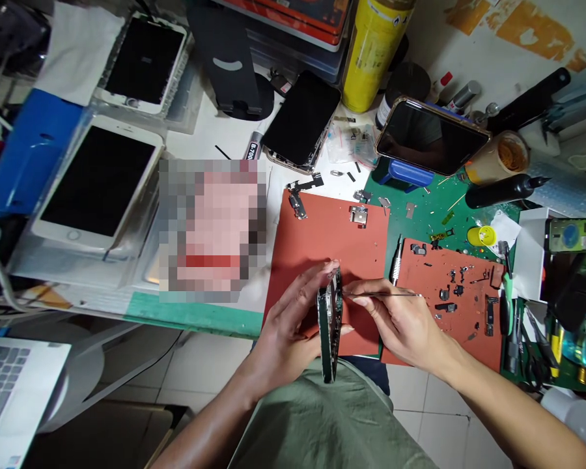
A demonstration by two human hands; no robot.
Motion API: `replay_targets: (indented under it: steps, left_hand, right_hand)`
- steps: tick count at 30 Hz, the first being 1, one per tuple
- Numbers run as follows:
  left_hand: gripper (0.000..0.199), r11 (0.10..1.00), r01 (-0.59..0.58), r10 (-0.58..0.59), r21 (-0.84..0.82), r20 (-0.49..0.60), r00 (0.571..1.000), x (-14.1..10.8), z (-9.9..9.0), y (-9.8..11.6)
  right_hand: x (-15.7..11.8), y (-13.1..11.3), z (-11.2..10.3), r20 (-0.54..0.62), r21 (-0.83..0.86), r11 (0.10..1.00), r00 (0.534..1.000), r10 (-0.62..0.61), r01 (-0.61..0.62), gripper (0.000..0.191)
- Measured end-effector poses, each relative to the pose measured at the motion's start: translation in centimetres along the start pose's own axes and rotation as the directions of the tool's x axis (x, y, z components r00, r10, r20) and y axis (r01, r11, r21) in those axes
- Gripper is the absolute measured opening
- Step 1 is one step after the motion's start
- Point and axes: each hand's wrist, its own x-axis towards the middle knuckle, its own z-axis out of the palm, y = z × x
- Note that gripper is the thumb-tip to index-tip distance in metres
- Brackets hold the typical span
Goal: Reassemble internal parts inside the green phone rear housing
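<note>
My left hand [293, 329] grips an opened phone frame [329, 329] and holds it on edge, with its inner side turned to the right. Parts inside the frame show only narrowly from this angle. Between the thumb and fingers of my right hand [403, 319] is a thin metal tool [390, 295], perhaps tweezers or a pick. Its tip reaches the inner side of the frame; whether it touches is too small to tell. Both hands are above a red-brown mat [329, 228], which carries a small metal bracket [358, 216] and a black flex part [297, 204].
A second red-brown mat [424, 280] at right bears several small phone parts. A screwdriver [397, 260] lies between the mats. Behind stand a propped phone [432, 137] and a yellow can [374, 52]. A dark phone [303, 120] and a white phone [100, 179] lie left.
</note>
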Motion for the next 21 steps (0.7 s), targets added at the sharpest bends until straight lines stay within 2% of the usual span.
replay_targets:
  steps: [4, 9, 13, 21]
  left_hand:
    - [0.094, 1.000, -0.004, 0.004, 0.002, -0.011, 1.000, 0.1, 0.1, -0.2]
    - [0.086, 0.998, -0.016, 0.016, 0.058, 0.006, 1.000, 0.3, -0.1, -0.1]
    - [0.090, 0.993, 0.003, -0.005, 0.118, 0.016, 1.000, 0.3, -0.1, 0.1]
    - [0.091, 0.993, -0.013, 0.012, 0.120, 0.004, 1.000, 0.2, -0.1, -0.2]
  right_hand:
    - [0.2, -0.2, 0.0, 0.017, -0.018, 0.999, 0.999, -0.027, 0.028, 0.017]
    - [0.4, -0.9, -0.1, 0.042, -0.005, 1.000, 0.999, 0.010, -0.010, 0.018]
    - [0.7, -1.4, -0.3, 0.107, -0.021, 0.997, 0.992, 0.072, -0.070, 0.019]
    - [1.0, -1.4, -0.6, 0.200, -0.030, 0.999, 0.979, 0.045, -0.040, 0.020]
